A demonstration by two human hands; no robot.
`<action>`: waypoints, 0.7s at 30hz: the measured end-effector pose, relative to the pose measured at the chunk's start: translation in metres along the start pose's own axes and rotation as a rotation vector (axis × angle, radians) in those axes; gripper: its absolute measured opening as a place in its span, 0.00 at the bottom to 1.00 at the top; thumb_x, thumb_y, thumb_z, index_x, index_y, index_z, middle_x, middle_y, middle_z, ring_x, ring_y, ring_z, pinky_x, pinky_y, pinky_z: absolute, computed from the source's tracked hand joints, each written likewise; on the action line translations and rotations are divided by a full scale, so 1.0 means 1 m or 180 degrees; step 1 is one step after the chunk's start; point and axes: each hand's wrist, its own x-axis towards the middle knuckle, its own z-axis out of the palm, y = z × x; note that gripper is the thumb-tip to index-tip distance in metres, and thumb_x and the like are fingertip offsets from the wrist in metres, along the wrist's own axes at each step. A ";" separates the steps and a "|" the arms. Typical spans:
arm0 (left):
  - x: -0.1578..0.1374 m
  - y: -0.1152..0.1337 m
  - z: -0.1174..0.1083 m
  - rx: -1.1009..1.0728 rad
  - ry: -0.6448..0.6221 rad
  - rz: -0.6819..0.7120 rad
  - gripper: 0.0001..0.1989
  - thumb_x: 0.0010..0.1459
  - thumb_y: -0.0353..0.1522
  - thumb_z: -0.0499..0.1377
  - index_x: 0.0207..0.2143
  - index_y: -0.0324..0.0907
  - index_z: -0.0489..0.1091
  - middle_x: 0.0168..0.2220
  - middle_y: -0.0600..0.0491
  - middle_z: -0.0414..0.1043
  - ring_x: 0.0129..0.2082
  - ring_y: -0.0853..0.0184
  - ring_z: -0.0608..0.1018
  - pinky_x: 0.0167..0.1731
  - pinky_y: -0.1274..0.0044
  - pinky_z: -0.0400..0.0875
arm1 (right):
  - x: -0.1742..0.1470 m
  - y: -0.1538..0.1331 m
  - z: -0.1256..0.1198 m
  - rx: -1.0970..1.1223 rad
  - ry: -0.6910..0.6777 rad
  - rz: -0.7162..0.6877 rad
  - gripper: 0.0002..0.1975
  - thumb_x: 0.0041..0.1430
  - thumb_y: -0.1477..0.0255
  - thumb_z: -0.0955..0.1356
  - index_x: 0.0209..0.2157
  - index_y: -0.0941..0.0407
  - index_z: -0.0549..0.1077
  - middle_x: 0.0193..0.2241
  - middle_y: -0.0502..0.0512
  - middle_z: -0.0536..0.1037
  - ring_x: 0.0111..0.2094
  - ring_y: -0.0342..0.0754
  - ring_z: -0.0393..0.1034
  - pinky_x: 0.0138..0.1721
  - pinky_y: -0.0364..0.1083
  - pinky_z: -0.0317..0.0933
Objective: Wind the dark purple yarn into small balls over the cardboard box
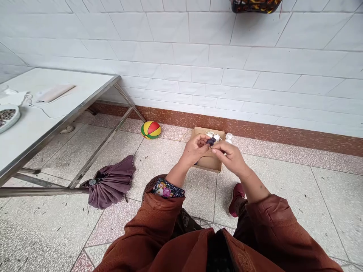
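Note:
A small dark piece (210,141) that looks like knitted or crocheted yarn is pinched in the fingers of my left hand (195,149). Close beside it on the right, my right hand (229,156) is closed in a pinch, its thumb and forefinger at the dark piece's edge. Whatever lies between those right fingertips is too small to make out. Under both hands, a shallow cardboard box (208,164) stands on the floor with white balls of yarn (216,137) at its far right corner. More white yarn balls (228,136) lie just outside the box.
At the left stands a metal-framed table (93,79) bearing a plate (10,115) and a rolled cloth (56,92). A striped ball (151,130) rests by the wall. A folded purple umbrella (112,185) lies near the table leg. My red shoe (236,198) is below the box.

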 end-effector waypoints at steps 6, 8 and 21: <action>-0.009 0.001 0.003 -0.0241 -0.0775 -0.0178 0.14 0.55 0.34 0.74 0.43 0.42 0.77 0.38 0.54 0.78 0.37 0.71 0.77 0.41 0.76 0.69 | 0.012 0.020 -0.007 0.0109 0.0530 0.0602 0.15 0.72 0.57 0.70 0.34 0.51 0.77 0.32 0.52 0.80 0.35 0.50 0.73 0.40 0.49 0.68; -0.010 0.000 0.004 -0.0577 -0.0790 -0.0204 0.18 0.54 0.34 0.75 0.45 0.43 0.76 0.41 0.53 0.79 0.40 0.69 0.79 0.45 0.75 0.71 | 0.012 0.031 -0.004 0.0073 0.0479 0.0881 0.15 0.71 0.56 0.71 0.33 0.52 0.77 0.31 0.52 0.79 0.33 0.49 0.71 0.38 0.48 0.66; -0.005 -0.005 -0.004 -0.0261 0.0279 -0.0222 0.17 0.51 0.30 0.70 0.45 0.42 0.76 0.38 0.54 0.80 0.36 0.70 0.78 0.45 0.74 0.71 | 0.001 0.026 0.008 0.0050 -0.0374 0.0422 0.10 0.71 0.65 0.69 0.35 0.52 0.78 0.32 0.52 0.80 0.33 0.48 0.71 0.39 0.48 0.65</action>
